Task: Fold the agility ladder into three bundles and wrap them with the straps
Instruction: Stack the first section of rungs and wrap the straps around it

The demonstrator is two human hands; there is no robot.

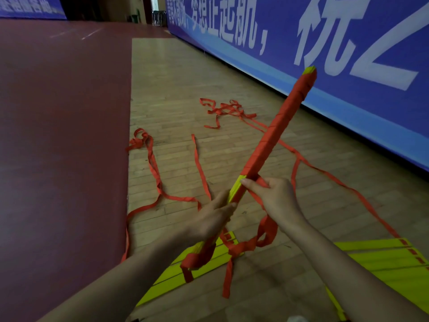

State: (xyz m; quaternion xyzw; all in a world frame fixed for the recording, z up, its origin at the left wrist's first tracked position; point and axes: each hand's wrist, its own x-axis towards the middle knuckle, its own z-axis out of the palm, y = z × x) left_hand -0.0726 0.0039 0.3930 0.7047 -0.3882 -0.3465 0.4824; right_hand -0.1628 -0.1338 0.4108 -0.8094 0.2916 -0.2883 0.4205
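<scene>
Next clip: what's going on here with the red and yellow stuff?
A person holds one bundle of yellow ladder rungs up at an angle, most of it already wound in red strap. The left hand grips the bundle near its lower end; the right hand pinches the red strap against it just above. A second stack and a third stack of rungs lie on the wooden floor among loose straps.

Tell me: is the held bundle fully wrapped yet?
Partly. Strap covers the bundle from near its far tip down to the right hand; bare yellow shows between there and the left hand.
</scene>
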